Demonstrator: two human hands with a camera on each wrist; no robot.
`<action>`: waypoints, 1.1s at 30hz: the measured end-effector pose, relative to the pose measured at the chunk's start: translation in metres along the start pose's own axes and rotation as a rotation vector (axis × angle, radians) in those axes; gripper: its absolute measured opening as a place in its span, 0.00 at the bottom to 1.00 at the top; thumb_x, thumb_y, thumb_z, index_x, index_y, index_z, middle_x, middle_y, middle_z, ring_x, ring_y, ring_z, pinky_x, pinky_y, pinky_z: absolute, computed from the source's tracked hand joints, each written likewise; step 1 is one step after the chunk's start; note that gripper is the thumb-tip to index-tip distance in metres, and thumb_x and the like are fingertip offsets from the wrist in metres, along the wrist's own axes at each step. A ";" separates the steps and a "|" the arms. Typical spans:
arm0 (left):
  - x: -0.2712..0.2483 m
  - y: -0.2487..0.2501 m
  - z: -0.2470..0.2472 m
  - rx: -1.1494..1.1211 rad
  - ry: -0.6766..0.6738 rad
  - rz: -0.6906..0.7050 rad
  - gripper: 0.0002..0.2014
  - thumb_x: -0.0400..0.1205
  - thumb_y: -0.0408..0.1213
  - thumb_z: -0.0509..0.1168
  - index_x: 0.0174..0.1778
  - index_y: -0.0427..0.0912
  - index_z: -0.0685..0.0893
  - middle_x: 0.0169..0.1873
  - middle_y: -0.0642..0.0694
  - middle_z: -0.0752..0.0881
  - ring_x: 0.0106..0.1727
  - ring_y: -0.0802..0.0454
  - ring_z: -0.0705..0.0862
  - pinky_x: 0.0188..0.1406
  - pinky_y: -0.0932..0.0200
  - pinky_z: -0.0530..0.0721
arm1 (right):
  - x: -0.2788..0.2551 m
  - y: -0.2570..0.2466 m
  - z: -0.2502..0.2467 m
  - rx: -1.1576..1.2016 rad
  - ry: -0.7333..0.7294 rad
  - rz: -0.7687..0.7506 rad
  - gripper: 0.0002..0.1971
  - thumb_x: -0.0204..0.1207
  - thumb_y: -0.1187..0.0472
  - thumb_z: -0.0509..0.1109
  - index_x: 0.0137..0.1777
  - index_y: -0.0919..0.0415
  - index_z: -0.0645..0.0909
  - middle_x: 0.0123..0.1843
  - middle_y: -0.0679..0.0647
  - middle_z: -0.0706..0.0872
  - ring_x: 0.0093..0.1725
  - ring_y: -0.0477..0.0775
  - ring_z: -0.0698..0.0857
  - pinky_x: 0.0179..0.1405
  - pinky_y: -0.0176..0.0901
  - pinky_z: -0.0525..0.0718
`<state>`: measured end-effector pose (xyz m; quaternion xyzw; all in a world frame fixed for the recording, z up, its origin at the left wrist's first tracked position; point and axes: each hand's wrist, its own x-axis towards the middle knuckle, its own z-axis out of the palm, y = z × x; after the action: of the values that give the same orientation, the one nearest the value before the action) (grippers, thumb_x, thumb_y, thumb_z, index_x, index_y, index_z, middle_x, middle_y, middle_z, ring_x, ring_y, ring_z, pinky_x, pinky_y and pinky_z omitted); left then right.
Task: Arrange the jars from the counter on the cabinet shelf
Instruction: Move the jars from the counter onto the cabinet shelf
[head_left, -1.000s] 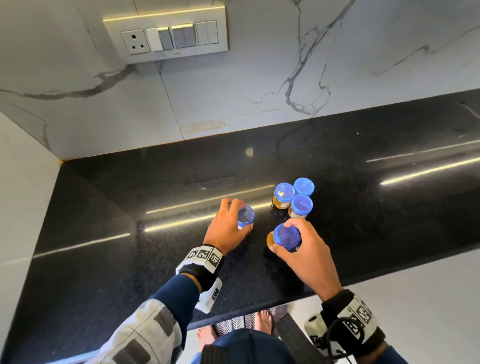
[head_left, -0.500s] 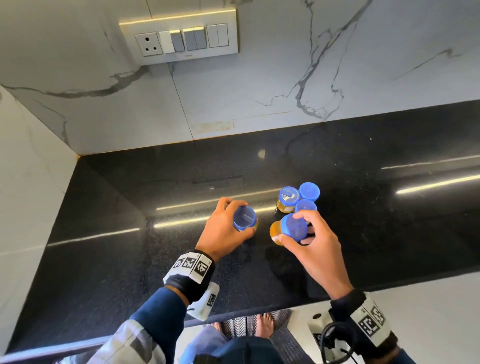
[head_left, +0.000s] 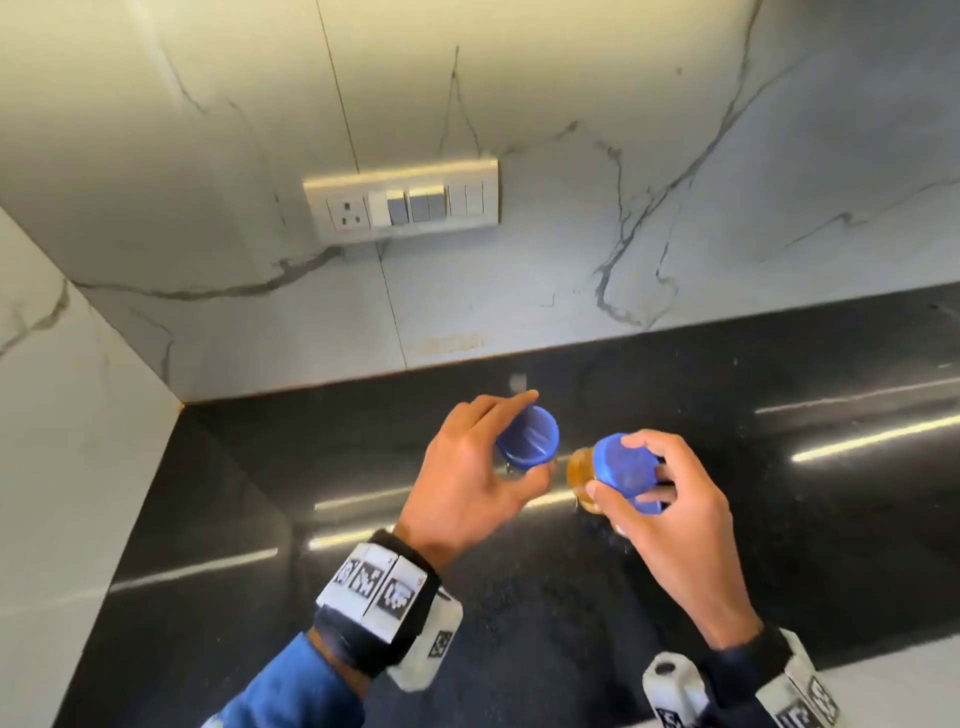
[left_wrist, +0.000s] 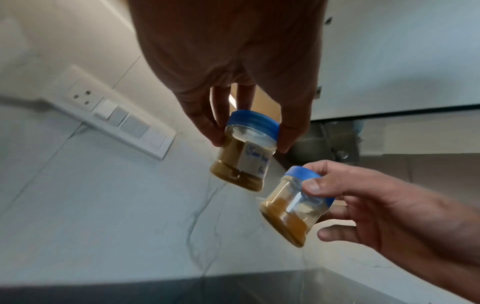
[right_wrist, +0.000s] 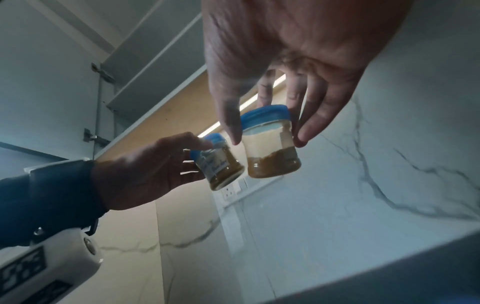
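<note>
Both hands are raised above the black counter (head_left: 810, 525), each holding a small clear jar with a blue lid and brown powder. My left hand (head_left: 467, 483) grips its jar (head_left: 527, 439) by the lid with fingertips; a handwritten label shows on this jar (left_wrist: 244, 156) in the left wrist view. My right hand (head_left: 675, 504) grips the second jar (head_left: 618, 465), tilted, fingers round the lid and upper body (right_wrist: 270, 144). The two jars hang close together, apart. A sliver of another blue lid (head_left: 648, 505) shows under my right fingers; the other jars are hidden.
A white switch and socket panel (head_left: 402, 205) sits on the marble back wall above the counter. A side wall (head_left: 67, 467) closes off the left. Pale cabinet shelves (right_wrist: 155, 67) with an open door and hinges are overhead in the right wrist view.
Both hands have lifted their jars off the counter and risen toward the wall. The head view has tilted up, so the jars left on the counter are now behind my right hand.
</note>
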<state>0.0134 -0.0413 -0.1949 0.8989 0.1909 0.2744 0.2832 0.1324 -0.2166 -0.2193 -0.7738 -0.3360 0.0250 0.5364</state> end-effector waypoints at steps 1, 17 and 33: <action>0.006 0.007 -0.012 0.010 0.019 0.037 0.31 0.71 0.50 0.75 0.71 0.52 0.81 0.58 0.58 0.84 0.57 0.58 0.81 0.62 0.64 0.78 | 0.005 -0.009 -0.004 0.004 0.013 -0.010 0.23 0.63 0.59 0.84 0.56 0.46 0.80 0.56 0.41 0.86 0.51 0.47 0.88 0.44 0.39 0.87; 0.137 0.181 -0.241 0.054 0.230 0.512 0.26 0.71 0.62 0.71 0.67 0.65 0.84 0.51 0.66 0.88 0.51 0.67 0.85 0.52 0.67 0.84 | 0.114 -0.255 -0.134 -0.156 0.370 -0.493 0.24 0.53 0.36 0.78 0.52 0.31 0.80 0.51 0.29 0.86 0.45 0.38 0.87 0.37 0.29 0.84; 0.289 0.303 -0.289 0.177 0.008 0.301 0.24 0.77 0.50 0.74 0.69 0.47 0.82 0.45 0.54 0.85 0.43 0.60 0.86 0.36 0.70 0.84 | 0.299 -0.308 -0.236 -0.603 -0.003 -0.195 0.17 0.69 0.52 0.81 0.53 0.53 0.80 0.49 0.57 0.85 0.42 0.58 0.85 0.51 0.54 0.86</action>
<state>0.1209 -0.0126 0.3013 0.9376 0.0786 0.2996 0.1579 0.3061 -0.1842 0.2374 -0.8620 -0.4019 -0.1261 0.2821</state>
